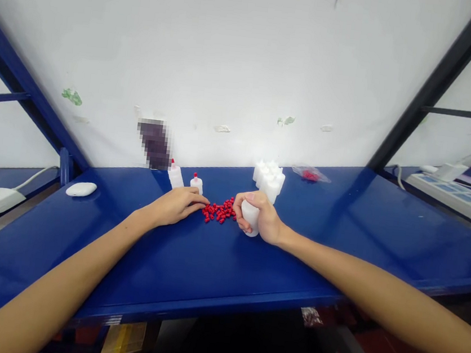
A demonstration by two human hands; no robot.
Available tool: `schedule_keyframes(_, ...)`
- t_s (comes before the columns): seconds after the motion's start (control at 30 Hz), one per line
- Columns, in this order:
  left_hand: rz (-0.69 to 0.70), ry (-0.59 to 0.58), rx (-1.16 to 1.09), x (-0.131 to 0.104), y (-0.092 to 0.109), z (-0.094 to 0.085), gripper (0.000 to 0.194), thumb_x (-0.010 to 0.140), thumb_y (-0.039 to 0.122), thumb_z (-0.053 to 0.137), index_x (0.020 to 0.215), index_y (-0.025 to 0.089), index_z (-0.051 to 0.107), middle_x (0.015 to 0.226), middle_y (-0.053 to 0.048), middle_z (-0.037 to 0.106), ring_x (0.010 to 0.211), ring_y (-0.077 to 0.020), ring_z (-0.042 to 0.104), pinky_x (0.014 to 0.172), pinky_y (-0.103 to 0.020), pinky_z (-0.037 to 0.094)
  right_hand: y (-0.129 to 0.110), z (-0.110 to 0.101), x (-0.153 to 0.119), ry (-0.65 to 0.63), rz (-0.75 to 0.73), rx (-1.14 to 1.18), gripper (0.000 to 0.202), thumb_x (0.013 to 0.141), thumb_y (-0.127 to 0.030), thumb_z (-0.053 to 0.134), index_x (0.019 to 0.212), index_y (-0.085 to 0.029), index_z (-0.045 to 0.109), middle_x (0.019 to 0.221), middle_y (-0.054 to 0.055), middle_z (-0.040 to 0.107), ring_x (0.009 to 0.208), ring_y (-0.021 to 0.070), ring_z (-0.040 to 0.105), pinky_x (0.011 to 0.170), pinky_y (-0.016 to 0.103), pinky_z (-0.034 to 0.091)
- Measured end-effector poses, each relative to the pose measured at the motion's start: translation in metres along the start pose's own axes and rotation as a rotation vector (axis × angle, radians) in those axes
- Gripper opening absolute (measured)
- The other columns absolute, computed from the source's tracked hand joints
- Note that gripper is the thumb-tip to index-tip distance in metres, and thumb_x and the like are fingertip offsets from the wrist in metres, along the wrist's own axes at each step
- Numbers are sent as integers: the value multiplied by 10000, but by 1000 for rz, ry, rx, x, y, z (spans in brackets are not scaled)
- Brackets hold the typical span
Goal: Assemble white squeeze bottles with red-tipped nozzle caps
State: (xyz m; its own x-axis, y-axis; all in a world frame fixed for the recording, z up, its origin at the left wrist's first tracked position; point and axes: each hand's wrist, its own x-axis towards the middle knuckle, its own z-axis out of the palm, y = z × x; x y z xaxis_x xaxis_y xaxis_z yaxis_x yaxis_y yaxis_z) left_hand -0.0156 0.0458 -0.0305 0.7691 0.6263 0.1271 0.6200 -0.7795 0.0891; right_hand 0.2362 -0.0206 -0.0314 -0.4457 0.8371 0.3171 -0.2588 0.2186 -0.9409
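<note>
My right hand (259,216) is wrapped round a white bottle (249,218) that stands upright on the blue table. At the left edge of a loose pile of small red caps (220,211), my left hand (179,205) touches the caps with its fingertips; its fingers are bent, and whether a cap is between them cannot be made out. Behind my left hand stand a white bottle with a red cap (176,176) and a smaller red-capped bottle (196,182). Several white bottles without red caps (269,180) stand grouped behind my right hand.
A clear bag with red caps (311,175) lies at the back right of the blue table (191,268). On the left lies a white oval case (81,189). A blurred dark object (155,143) leans at the wall. Power strips lie beyond both table ends.
</note>
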Motion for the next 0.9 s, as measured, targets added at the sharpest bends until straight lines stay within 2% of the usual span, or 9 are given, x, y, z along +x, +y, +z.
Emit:
schedule_keyframes(0.23, -31, 65, -60, -2, 5, 1, 363, 1006, 423, 404, 1092, 199, 676, 899, -59, 649, 798, -186, 603, 727, -285, 452, -1, -8, 0, 47, -92, -12, 449, 851, -527, 472, 596, -167, 559, 397, -34, 462, 330, 101, 396, 353, 226, 294)
schedule_keyframes(0.3, -52, 77, -72, -3, 6, 1, 374, 999, 441, 417, 1151, 204, 663, 866, -50, 645, 779, -186, 597, 718, -287, 453, 2, -10, 0, 57, -114, -17, 451, 859, -523, 467, 594, -170, 557, 401, -33, 464, 329, 102, 397, 356, 230, 300)
schedule_keyframes(0.43, -34, 60, -46, -5, 7, 1, 420, 1019, 412, 368, 1317, 227, 599, 964, -71, 638, 818, -184, 605, 766, -302, 465, 5, -13, -1, 89, -121, -35, 453, 874, -529, 459, 609, -176, 559, 411, -35, 465, 333, 103, 396, 362, 234, 307)
schedule_keyframes(0.57, -13, 64, -50, -6, 4, 3, 386, 1018, 375, 378, 1193, 222, 686, 948, -71, 633, 833, -181, 618, 774, -297, 477, 4, -13, -2, 99, -123, -68, 455, 865, -551, 467, 614, -182, 553, 415, -35, 460, 338, 102, 388, 361, 234, 303)
schedule_keyframes(0.63, -35, 145, -111, -5, 7, 5, 342, 994, 380, 447, 1105, 205, 719, 931, -68, 649, 798, -171, 620, 745, -290, 484, 2, -12, -3, 108, -129, -121, 456, 869, -547, 473, 606, -181, 547, 422, -31, 466, 347, 99, 394, 359, 229, 294)
schedule_keyframes(0.7, -103, 300, -231, -3, 16, 5, 294, 947, 398, 543, 1010, 183, 734, 914, -67, 671, 755, -161, 619, 690, -276, 488, 1, -11, -3, 113, -134, -186, 464, 880, -539, 469, 593, -180, 537, 424, -26, 470, 352, 95, 398, 357, 223, 286)
schedule_keyframes(0.8, -260, 588, -561, 2, 43, 0, 273, 839, 424, 694, 909, 162, 724, 900, -69, 706, 764, -168, 643, 640, -260, 510, 0, -9, -4, 94, -131, -233, 478, 898, -535, 450, 587, -180, 523, 420, -28, 466, 345, 87, 389, 359, 220, 283)
schedule_keyframes(0.83, -289, 651, -700, 5, 55, -3, 282, 799, 423, 738, 892, 157, 717, 875, -66, 712, 776, -174, 655, 657, -265, 529, 0, -8, -4, 82, -126, -233, 479, 902, -534, 444, 588, -180, 522, 420, -30, 464, 344, 86, 386, 359, 221, 282)
schedule_keyframes(0.9, -258, 666, -922, 12, 77, -8, 288, 742, 396, 795, 877, 157, 708, 858, -58, 716, 805, -182, 668, 700, -279, 551, 1, -7, -5, 57, -123, -225, 476, 903, -532, 443, 592, -180, 521, 427, -32, 461, 347, 86, 384, 360, 223, 275)
